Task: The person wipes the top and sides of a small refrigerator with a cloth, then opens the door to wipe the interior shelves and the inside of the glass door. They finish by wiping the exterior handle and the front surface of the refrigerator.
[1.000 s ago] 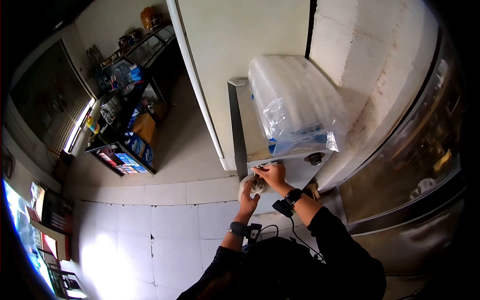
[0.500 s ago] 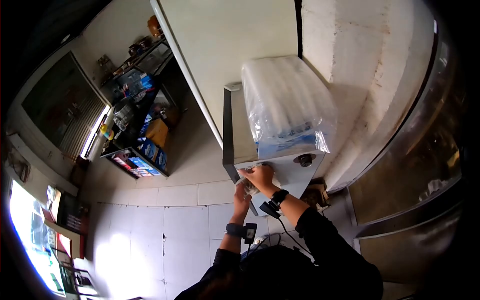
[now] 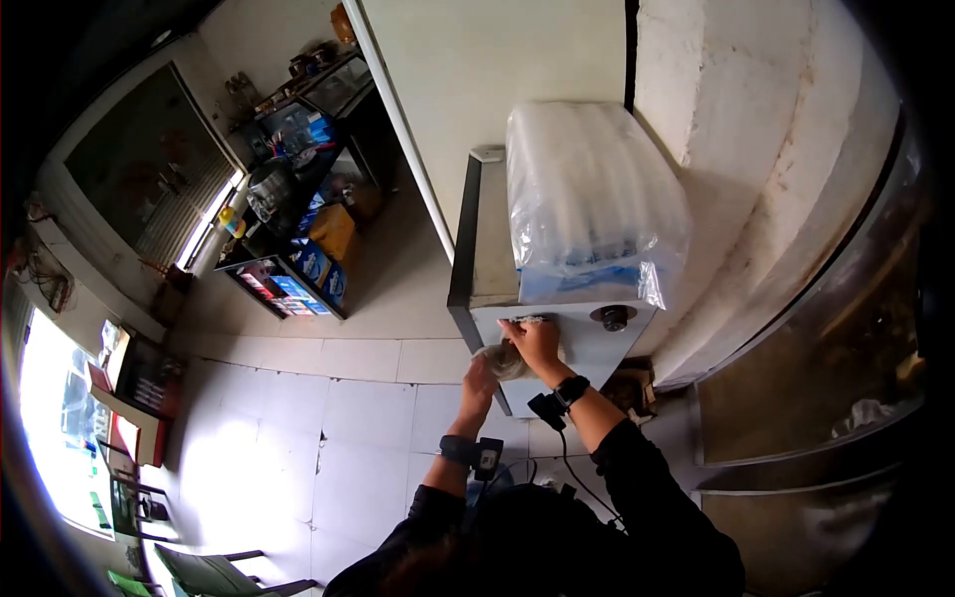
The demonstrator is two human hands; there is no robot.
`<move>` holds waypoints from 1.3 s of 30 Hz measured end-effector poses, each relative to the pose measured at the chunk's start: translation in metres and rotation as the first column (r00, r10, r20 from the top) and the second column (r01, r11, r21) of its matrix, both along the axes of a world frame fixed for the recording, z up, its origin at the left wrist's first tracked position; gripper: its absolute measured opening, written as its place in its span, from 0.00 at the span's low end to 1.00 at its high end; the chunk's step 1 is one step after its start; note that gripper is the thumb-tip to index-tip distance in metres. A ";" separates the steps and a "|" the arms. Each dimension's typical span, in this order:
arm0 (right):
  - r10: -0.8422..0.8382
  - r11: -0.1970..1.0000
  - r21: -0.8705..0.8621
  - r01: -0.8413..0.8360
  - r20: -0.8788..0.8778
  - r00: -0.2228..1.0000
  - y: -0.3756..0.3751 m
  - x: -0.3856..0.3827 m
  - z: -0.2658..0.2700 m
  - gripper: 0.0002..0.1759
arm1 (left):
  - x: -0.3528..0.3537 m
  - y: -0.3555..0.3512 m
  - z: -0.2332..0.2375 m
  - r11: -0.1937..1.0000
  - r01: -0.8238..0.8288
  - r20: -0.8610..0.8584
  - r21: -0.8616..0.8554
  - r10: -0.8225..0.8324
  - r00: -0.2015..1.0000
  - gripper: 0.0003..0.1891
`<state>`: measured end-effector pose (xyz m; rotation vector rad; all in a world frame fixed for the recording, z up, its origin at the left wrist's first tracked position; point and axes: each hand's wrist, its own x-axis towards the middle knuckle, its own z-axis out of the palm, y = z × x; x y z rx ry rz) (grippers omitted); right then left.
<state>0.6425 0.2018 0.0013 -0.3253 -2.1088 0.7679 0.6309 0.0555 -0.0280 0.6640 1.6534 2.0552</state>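
Hands work close together: the right hand (image 3: pixel 535 343), fingers bent, is at a bundle's (image 3: pixel 510 361) upper right; the left hand (image 3: pixel 479 378) touches its left side. Whether either grasps it, I cannot tell. Left of the cabinet (image 3: pixel 593 348) edge, open floor (image 3: pixel 363 428) spreads; right, the wall (image 3: pixel 736 189) crowds close. The bundle looks whitish, crumpled.
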 end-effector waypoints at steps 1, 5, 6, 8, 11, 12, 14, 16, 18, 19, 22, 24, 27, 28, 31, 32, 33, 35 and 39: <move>-0.005 1.000 0.031 0.006 -0.030 1.000 -0.001 0.000 0.003 0.23 | -0.002 -0.001 0.004 1.000 0.007 -0.049 -0.007 -0.007 0.999 0.23; -0.050 0.995 0.085 0.053 -0.038 0.998 -0.006 -0.001 0.010 0.23 | -0.022 -0.003 0.000 0.998 0.054 0.030 0.044 -0.055 0.998 0.23; -0.064 0.995 0.072 0.065 -0.024 0.998 -0.010 0.003 0.018 0.22 | -0.026 -0.005 0.006 0.997 0.066 0.040 0.042 -0.068 0.997 0.23; -0.100 0.993 0.062 0.100 0.001 0.995 -0.013 0.001 0.023 0.22 | -0.040 -0.007 0.008 0.994 0.101 0.061 0.041 -0.104 0.993 0.22; -0.045 0.998 -0.037 0.046 0.029 0.999 -0.011 0.000 0.013 0.18 | -0.060 -0.016 -0.003 0.981 0.174 0.083 0.080 -0.181 0.980 0.22; -0.070 0.997 -0.031 0.071 0.039 0.997 -0.012 -0.001 0.012 0.18 | -0.069 -0.020 -0.004 0.978 0.206 0.113 0.026 -0.208 0.972 0.23; -0.033 0.995 -0.093 0.035 0.026 0.999 -0.013 -0.002 0.013 0.16 | -0.081 -0.024 -0.006 0.964 0.265 0.148 -0.024 -0.259 0.955 0.24; -0.050 0.996 -0.065 0.053 0.054 0.997 -0.012 -0.001 0.013 0.14 | -0.090 -0.027 0.001 0.947 0.318 0.124 -0.048 -0.310 0.942 0.22; -0.004 0.993 -0.119 0.020 0.131 0.991 -0.009 0.001 0.014 0.13 | -0.103 -0.026 -0.008 0.922 0.378 -0.037 -0.090 -0.382 0.923 0.21; -0.017 0.998 -0.059 0.022 0.074 0.997 -0.006 -0.002 0.008 0.14 | -0.107 -0.026 -0.011 0.903 0.404 -0.198 -0.145 -0.426 0.883 0.20; -0.019 0.989 -0.144 0.042 0.157 0.987 -0.007 0.001 0.004 0.12 | -0.105 -0.026 -0.006 0.902 0.424 0.157 0.080 -0.431 0.888 0.16; -0.023 0.982 -0.181 0.056 0.179 0.984 -0.001 0.000 -0.006 0.11 | -0.109 -0.026 -0.007 0.888 0.460 0.089 0.010 -0.459 0.884 0.15; 0.032 0.950 -0.311 0.036 0.211 0.977 0.003 0.002 -0.013 0.10 | -0.113 -0.029 -0.011 0.859 0.509 0.012 -0.058 -0.509 0.860 0.17; 0.080 0.920 -0.393 0.010 0.212 0.974 0.003 0.000 -0.009 0.09 | -0.114 -0.028 -0.013 0.843 0.536 -0.007 -0.049 -0.536 0.844 0.20; 0.034 0.944 -0.328 0.045 0.232 0.972 0.006 0.000 -0.016 0.17 | -0.113 -0.027 -0.020 0.860 0.508 -0.075 -0.042 -0.510 0.857 0.20; -0.022 0.963 -0.261 0.072 0.191 0.981 0.009 -0.001 -0.022 0.25 | -0.113 -0.027 -0.017 0.860 0.508 -0.083 -0.037 -0.509 0.857 0.21; -0.009 0.963 -0.263 0.060 0.190 0.982 0.007 -0.003 -0.020 0.25 | -0.111 -0.028 -0.014 0.867 0.497 -0.082 -0.039 -0.499 0.863 0.21; -0.120 0.973 -0.177 0.145 0.148 0.982 0.002 -0.007 -0.020 0.26 | -0.108 -0.030 -0.007 0.859 0.510 0.011 -0.039 -0.510 0.860 0.22; -0.159 0.973 -0.131 0.188 0.204 0.966 -0.011 -0.004 0.006 0.24 | -0.108 -0.030 -0.003 0.840 0.540 -0.018 -0.044 -0.541 0.841 0.22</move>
